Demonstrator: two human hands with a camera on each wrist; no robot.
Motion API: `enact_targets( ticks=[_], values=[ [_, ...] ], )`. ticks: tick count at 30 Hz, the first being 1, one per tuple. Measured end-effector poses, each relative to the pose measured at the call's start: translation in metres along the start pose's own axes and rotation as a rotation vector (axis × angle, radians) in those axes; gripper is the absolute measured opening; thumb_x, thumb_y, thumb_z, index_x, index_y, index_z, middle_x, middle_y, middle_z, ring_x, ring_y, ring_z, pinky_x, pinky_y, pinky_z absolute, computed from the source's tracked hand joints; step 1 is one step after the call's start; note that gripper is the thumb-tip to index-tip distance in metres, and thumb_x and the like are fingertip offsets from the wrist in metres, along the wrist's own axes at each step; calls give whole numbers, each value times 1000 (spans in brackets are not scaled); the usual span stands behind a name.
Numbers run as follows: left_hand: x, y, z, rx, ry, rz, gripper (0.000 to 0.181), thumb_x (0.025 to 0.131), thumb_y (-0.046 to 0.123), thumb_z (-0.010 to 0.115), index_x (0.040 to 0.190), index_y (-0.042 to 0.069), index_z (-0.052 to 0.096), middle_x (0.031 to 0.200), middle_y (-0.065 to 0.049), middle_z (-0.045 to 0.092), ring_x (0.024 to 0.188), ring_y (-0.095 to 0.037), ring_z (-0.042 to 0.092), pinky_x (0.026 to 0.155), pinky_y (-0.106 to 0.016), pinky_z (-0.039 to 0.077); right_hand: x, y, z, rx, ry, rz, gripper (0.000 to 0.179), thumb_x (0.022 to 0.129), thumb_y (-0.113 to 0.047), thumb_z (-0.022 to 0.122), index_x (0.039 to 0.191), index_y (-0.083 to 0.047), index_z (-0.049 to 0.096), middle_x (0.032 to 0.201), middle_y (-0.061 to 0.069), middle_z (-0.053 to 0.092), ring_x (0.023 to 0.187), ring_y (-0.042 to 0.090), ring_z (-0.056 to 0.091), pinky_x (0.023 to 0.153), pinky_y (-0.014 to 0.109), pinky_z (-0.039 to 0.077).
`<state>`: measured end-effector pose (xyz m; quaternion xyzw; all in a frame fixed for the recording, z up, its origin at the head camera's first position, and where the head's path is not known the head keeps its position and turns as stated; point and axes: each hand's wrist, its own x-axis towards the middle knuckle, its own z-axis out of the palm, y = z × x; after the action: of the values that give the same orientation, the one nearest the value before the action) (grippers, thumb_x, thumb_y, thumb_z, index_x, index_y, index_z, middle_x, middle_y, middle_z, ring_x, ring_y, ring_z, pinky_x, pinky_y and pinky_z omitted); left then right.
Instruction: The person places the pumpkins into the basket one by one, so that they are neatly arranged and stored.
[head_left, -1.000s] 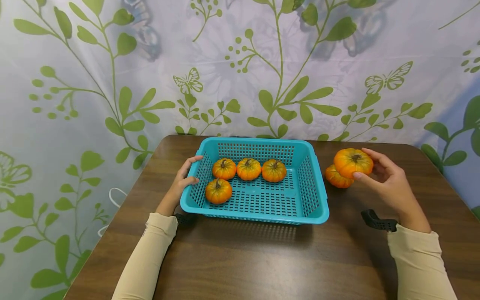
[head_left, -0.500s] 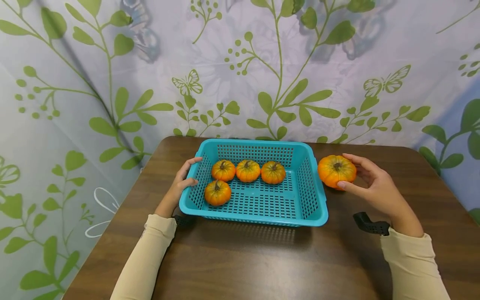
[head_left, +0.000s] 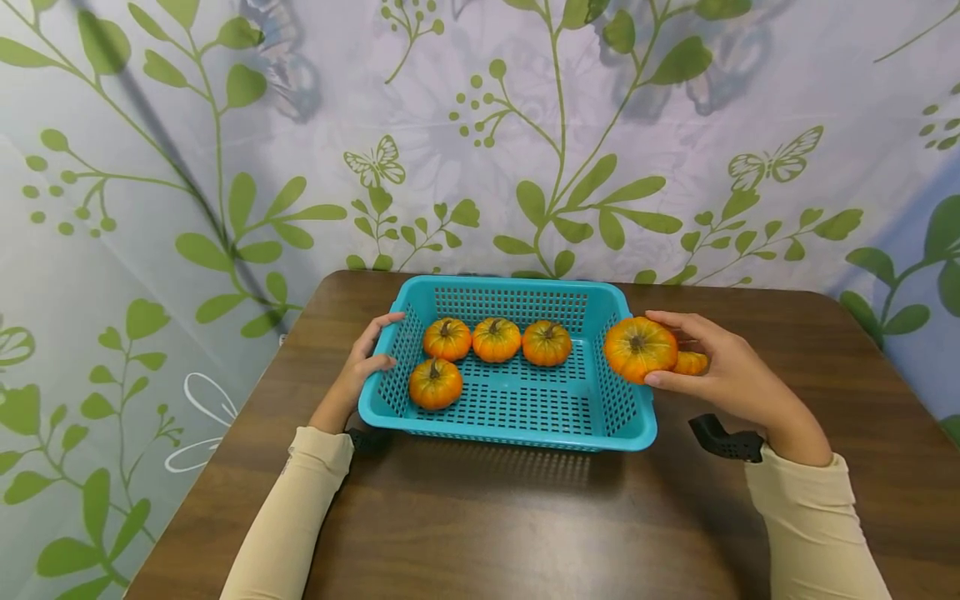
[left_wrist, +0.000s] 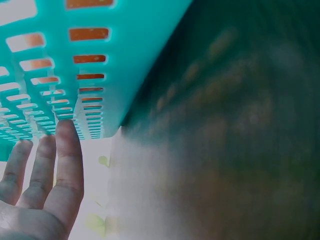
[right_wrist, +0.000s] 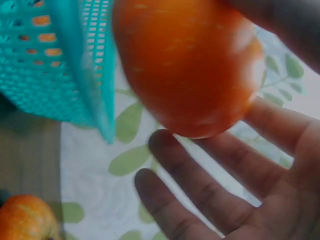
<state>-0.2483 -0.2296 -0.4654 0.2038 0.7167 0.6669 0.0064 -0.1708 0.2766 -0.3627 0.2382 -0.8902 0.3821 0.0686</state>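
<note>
My right hand (head_left: 720, 358) pinches a small orange pumpkin (head_left: 640, 348) between thumb and fingers, over the right rim of a turquoise plastic basket (head_left: 510, 437). In the right wrist view this pumpkin (right_wrist: 187, 65) fills the upper middle, beside the basket wall (right_wrist: 82, 75). Another pumpkin (head_left: 691, 362) lies on the table under my right hand, partly hidden by it. At the basket's left end, my left hand (head_left: 362, 367) holds the rim with thumb and index finger. Its other fingers (left_wrist: 67, 165) reach along the outer wall. Inside the basket, several pumpkins (head_left: 497, 339) sit toward the left.
The basket stands on a dark brown wooden table (head_left: 495, 525), close to its back edge. Behind hangs a pale cloth (head_left: 450, 100) printed with green leaves and butterflies. A black wrist strap (head_left: 726, 440) sits by my right sleeve.
My right hand has carried its pumpkin leftward, from above the one on the table to over the basket's right rim. The left hand has stayed on the left rim.
</note>
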Motion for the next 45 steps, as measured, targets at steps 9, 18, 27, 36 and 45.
enact_targets(
  ticks=[9, 18, 27, 36, 45],
  values=[
    [1, 3, 1, 5, 16, 3, 76, 86, 3, 50, 159, -6, 36, 166, -30, 33, 140, -51, 42, 101, -32, 49, 18, -19, 0, -98, -108, -156, 78, 83, -12, 93, 153, -8, 59, 142, 12, 66, 114, 14, 63, 92, 13, 49],
    [2, 4, 1, 2, 2, -9, 76, 86, 4, 50, 161, 0, 37, 168, -25, 31, 140, -47, 43, 102, -33, 49, 40, -36, 2, -135, -302, -131, 73, 89, -24, 90, 152, -5, 58, 143, 15, 64, 108, 27, 63, 86, 44, 56],
    [2, 1, 0, 10, 2, 24, 76, 85, 8, 53, 160, 5, 42, 166, -26, 32, 136, -44, 46, 102, -39, 49, 57, -45, 17, -90, -411, -143, 71, 92, -27, 87, 152, -1, 58, 144, 13, 65, 120, 30, 63, 99, 58, 53],
    [1, 4, 1, 5, 10, -4, 77, 86, 3, 50, 160, -6, 35, 167, -28, 31, 139, -49, 43, 102, -31, 48, 75, -49, 35, -7, -513, -83, 72, 92, -28, 88, 153, -4, 58, 152, 18, 59, 120, 31, 63, 102, 57, 53],
    [0, 4, 2, 3, 11, -7, 79, 84, 4, 52, 161, -3, 35, 169, -27, 29, 140, -49, 42, 103, -34, 48, 90, -50, 55, -35, -594, -110, 72, 92, -25, 87, 152, 1, 57, 147, 20, 62, 119, 36, 63, 102, 60, 53]
  ],
)
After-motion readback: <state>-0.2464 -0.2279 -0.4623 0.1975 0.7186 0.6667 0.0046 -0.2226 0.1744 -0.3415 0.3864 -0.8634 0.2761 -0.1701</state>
